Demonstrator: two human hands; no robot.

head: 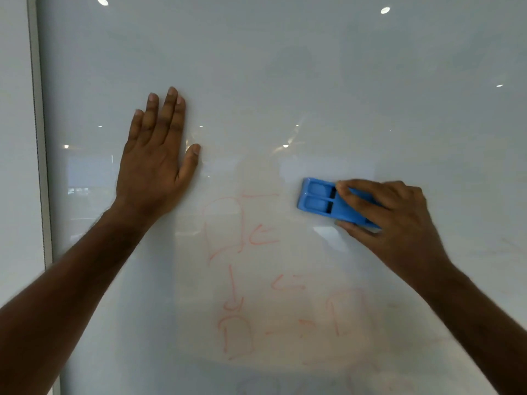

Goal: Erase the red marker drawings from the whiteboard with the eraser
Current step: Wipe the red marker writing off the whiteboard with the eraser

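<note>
A glossy whiteboard (pixel 285 81) fills the head view. Faint red marker drawings (pixel 245 269) of rounded shapes and arrows cover its lower middle, some smeared pale. My right hand (pixel 399 220) grips a blue eraser (pixel 322 202) by its right end and holds it flat against the board, up and to the right of the drawings. My left hand (pixel 155 163) rests flat on the board with straight fingers, up and to the left of the drawings. It holds nothing.
A grey frame strip (pixel 40 138) runs down the board's left edge, with a pale wall (pixel 14 138) beyond it. Ceiling lights reflect as bright spots in the board's surface.
</note>
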